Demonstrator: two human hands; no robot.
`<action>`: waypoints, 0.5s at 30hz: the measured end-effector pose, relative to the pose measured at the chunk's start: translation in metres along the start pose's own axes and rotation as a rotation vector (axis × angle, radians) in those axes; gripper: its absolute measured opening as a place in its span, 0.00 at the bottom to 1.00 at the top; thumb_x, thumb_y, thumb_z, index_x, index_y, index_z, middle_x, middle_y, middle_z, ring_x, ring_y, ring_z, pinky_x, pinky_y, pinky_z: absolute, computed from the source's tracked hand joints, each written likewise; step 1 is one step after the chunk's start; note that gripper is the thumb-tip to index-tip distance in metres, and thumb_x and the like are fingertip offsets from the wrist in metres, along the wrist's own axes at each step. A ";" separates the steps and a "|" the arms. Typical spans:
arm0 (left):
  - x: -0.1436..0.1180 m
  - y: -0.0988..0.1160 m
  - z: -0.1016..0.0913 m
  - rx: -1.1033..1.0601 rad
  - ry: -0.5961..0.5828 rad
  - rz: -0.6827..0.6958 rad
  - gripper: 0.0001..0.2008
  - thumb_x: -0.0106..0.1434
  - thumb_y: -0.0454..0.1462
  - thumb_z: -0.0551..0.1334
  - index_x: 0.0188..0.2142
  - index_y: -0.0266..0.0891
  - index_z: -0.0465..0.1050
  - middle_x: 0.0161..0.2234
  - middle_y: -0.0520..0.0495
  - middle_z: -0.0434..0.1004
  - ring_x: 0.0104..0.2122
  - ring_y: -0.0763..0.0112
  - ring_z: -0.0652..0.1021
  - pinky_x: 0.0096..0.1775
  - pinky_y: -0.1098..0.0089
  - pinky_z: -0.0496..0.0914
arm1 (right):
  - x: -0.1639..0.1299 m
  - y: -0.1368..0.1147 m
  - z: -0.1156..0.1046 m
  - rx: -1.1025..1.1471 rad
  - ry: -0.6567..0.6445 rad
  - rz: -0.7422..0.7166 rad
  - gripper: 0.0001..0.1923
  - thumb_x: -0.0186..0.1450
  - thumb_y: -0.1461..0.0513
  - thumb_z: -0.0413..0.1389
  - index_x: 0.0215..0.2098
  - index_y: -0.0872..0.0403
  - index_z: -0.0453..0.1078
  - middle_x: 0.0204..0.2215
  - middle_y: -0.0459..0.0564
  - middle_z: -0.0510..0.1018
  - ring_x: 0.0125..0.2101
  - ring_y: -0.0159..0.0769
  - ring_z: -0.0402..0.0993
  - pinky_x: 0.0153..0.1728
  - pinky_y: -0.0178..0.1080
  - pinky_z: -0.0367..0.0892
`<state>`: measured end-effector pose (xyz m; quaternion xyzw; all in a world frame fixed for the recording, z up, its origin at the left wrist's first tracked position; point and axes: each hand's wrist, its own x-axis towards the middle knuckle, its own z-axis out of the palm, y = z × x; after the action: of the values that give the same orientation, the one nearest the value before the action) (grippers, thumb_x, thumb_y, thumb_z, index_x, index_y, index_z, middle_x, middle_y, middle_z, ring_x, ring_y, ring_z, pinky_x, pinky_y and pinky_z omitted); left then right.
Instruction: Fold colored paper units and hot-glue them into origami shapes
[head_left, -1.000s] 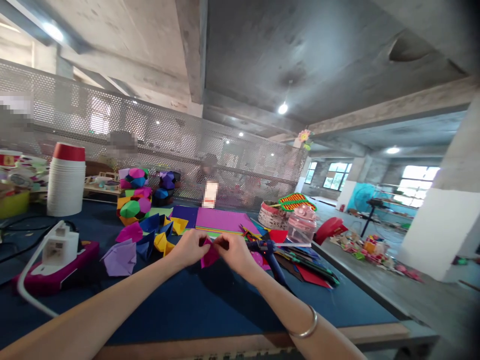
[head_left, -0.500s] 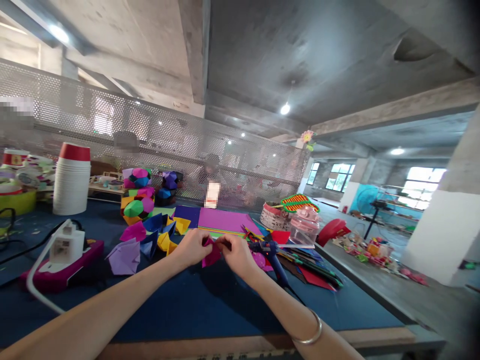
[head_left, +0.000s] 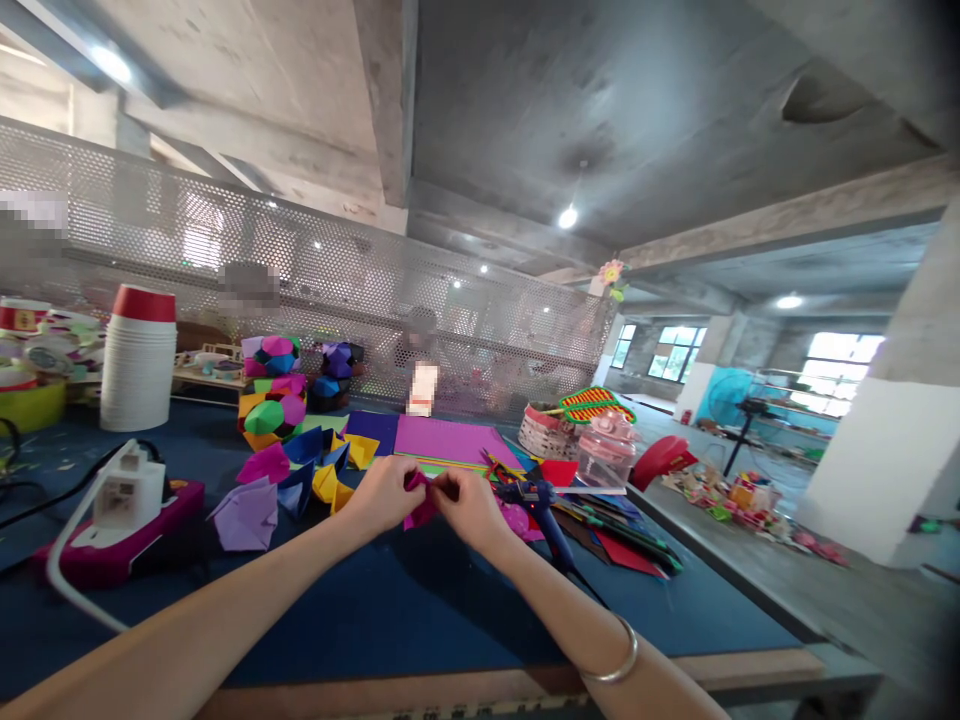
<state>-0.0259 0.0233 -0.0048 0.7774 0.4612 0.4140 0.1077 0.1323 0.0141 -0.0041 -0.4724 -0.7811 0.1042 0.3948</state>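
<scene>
Your left hand (head_left: 384, 494) and right hand (head_left: 471, 505) meet over the middle of the blue table (head_left: 360, 610), both pinched shut on one small folded piece of magenta paper (head_left: 420, 505). The paper sits between the two sets of fingertips, held just above the tabletop; your left fingers close on its left edge, your right fingers on its upper right. Whether its lower corner touches the table is hard to judge from this angle. A silver bangle (head_left: 616, 652) circles your right wrist, near the table's near edge.

Just right of your right hand lies a blue glue gun (head_left: 544, 505), with loose coloured sheets (head_left: 622, 540) spread to its right. Just beyond your hands lies a flat stack of purple paper (head_left: 448, 440). To the left of your left hand sit folded paper units in blue, yellow and pink (head_left: 315, 470), and a lilac folded piece (head_left: 244, 515) nearer you. Farther left, a white power strip (head_left: 124, 495) rests on a magenta box (head_left: 112, 550). At the far left stands a tall stack of white cups with a red top (head_left: 139, 358). Multicoloured paper balls (head_left: 271, 395) are piled beside it to the right. A woven basket (head_left: 544, 430) and a clear pink jar (head_left: 606, 448) stand at the far right of the table. A perforated metal screen (head_left: 300, 290) runs along the table's far side.
</scene>
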 end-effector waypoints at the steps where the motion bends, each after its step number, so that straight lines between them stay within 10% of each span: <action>1: -0.001 0.001 0.001 0.004 0.001 0.001 0.05 0.50 0.31 0.56 0.19 0.36 0.65 0.17 0.53 0.65 0.21 0.76 0.65 0.26 0.74 0.52 | 0.000 0.000 0.001 -0.011 0.007 -0.007 0.06 0.56 0.66 0.53 0.25 0.56 0.71 0.22 0.48 0.76 0.25 0.33 0.71 0.27 0.32 0.60; 15: 0.007 -0.003 -0.008 -0.051 0.139 -0.112 0.05 0.51 0.35 0.57 0.21 0.37 0.66 0.17 0.55 0.63 0.21 0.76 0.66 0.26 0.74 0.55 | 0.002 0.012 0.008 0.214 -0.028 0.068 0.21 0.67 0.50 0.42 0.34 0.55 0.69 0.26 0.49 0.76 0.26 0.34 0.71 0.27 0.33 0.63</action>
<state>-0.0321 0.0288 0.0021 0.7169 0.4996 0.4717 0.1180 0.1341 0.0236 -0.0145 -0.4525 -0.7544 0.2067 0.4282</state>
